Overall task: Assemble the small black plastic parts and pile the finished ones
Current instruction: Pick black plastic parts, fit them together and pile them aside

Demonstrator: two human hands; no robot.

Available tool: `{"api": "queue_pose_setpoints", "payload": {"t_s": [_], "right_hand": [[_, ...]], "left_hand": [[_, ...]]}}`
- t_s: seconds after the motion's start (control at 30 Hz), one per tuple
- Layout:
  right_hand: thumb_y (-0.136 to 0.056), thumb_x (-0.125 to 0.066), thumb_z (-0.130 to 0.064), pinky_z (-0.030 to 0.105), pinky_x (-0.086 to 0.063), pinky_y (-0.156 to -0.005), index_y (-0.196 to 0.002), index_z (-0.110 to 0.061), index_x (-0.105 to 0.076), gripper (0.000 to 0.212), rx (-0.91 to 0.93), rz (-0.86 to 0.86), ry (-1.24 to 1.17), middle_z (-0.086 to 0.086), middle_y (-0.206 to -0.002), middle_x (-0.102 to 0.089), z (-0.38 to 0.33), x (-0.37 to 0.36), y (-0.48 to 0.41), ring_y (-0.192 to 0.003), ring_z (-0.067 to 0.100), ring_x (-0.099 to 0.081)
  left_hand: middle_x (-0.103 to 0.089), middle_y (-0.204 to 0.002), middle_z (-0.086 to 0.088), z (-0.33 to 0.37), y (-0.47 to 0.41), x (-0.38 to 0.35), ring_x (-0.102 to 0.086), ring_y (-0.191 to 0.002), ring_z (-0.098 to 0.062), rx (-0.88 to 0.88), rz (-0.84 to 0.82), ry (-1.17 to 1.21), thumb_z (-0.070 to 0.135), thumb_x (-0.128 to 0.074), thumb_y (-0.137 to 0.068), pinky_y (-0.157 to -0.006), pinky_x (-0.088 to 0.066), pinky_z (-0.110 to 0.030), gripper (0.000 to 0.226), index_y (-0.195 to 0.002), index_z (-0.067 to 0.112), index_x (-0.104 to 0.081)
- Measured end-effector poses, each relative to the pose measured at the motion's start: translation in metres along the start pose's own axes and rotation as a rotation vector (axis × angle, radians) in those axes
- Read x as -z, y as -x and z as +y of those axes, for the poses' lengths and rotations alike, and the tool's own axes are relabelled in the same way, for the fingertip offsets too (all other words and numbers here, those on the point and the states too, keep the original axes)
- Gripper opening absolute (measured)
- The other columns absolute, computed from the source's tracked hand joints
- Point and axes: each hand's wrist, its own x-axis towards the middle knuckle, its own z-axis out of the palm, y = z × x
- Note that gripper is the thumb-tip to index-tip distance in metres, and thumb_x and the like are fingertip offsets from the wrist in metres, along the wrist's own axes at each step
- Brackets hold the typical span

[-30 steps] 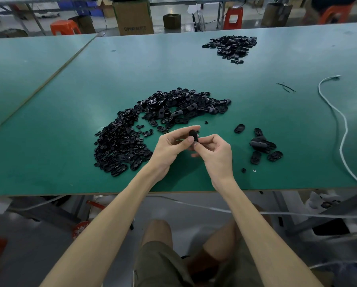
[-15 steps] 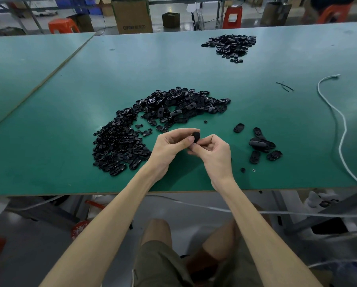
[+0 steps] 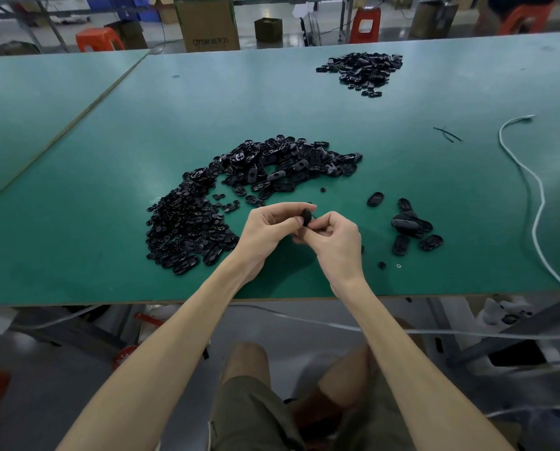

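- Both bare forearms reach forward from the lower edge of the view and converge — wrists close, hands meeting at the middle.
- The left hand (image 3: 269,230) is turned palm toward the right, its fingers curled and its thumb stretched along the top to pinch the small black part (image 3: 306,217).
- The right hand (image 3: 334,241) shows its back, fingers folded inward, fingertips closed on the same part from the other side.
- The two hands touch at the fingertips.

A small black oval part (image 3: 306,217) is held between both hands, beside a curved heap of loose parts (image 3: 239,193).
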Motion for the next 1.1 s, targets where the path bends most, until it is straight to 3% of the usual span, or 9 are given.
{"api": "queue_pose_setpoints", "payload": {"t_s": [0.33, 0.53, 0.67, 0.77, 1.0, 1.1], "right_hand": [[-0.084, -0.085, -0.008, 0.035, -0.064, -0.075, -0.078, -0.004, -0.064, 0.022, -0.01, 0.018, 0.031, 0.009, -0.073, -0.077, 0.0002, -0.0006, -0.002, -0.073, 0.018, -0.079], [-0.086, -0.081, -0.006, 0.041, -0.064, -0.082, -0.083, -0.002, -0.064, 0.018, -0.015, 0.022, -0.021, 0.007, -0.076, -0.078, 0.0004, 0.0001, -0.0032, -0.077, 0.02, -0.079], [-0.088, -0.078, -0.002, 0.033, -0.063, -0.076, -0.085, -0.002, -0.062, 0.017, -0.002, 0.008, -0.083, 0.007, -0.077, -0.078, -0.0002, 0.0006, -0.0017, -0.076, 0.023, -0.079], [-0.089, -0.077, -0.001, 0.026, -0.06, -0.069, -0.087, -0.002, -0.06, 0.017, 0.022, 0.007, -0.069, 0.006, -0.076, -0.077, -0.0006, 0.0005, -0.0006, -0.073, 0.022, -0.078], [-0.091, -0.077, -0.007, 0.03, -0.062, -0.069, -0.09, -0.006, -0.059, 0.018, 0.021, -0.033, -0.014, 0.001, -0.078, -0.079, 0.0005, -0.0011, -0.0005, -0.073, 0.021, -0.077], [-0.091, -0.076, -0.005, 0.026, -0.06, -0.065, -0.09, -0.007, -0.059, 0.018, 0.023, -0.024, -0.006, 0.0, -0.077, -0.078, 0.0004, -0.0016, -0.0006, -0.072, 0.019, -0.077]], "left_hand": [[-0.077, -0.103, -0.012, -0.0017, -0.0021, 0.0005, -0.07, -0.088, -0.02, 0.0, -0.016, -0.001, -0.006, -0.061, -0.095, -0.075, -0.057, -0.027, 0.026, -0.111, 0.005, -0.077], [-0.077, -0.108, -0.009, -0.0008, -0.0004, 0.0018, -0.071, -0.098, -0.018, -0.018, -0.048, 0.062, 0.001, -0.067, -0.096, -0.08, -0.056, -0.025, 0.025, -0.119, 0.005, -0.074], [-0.076, -0.112, -0.015, -0.0013, 0.0003, 0.0017, -0.072, -0.103, -0.022, -0.03, -0.029, 0.069, -0.001, -0.068, -0.095, -0.085, -0.057, -0.027, 0.028, -0.122, 0.002, -0.072], [-0.076, -0.11, -0.016, -0.0019, 0.0012, -0.0007, -0.072, -0.093, -0.02, -0.027, 0.004, 0.049, 0.001, -0.07, -0.093, -0.082, -0.058, -0.029, 0.029, -0.122, 0.001, -0.072], [-0.076, -0.091, -0.007, -0.0011, 0.0024, 0.0001, -0.068, -0.074, -0.013, -0.013, 0.055, 0.032, -0.001, -0.072, -0.091, -0.072, -0.056, -0.022, 0.024, -0.115, 0.003, -0.075], [-0.076, -0.094, -0.008, -0.0016, 0.0027, -0.0003, -0.069, -0.077, -0.013, -0.015, 0.062, 0.015, 0.0, -0.073, -0.092, -0.075, -0.056, -0.022, 0.024, -0.115, 0.003, -0.075]]}}
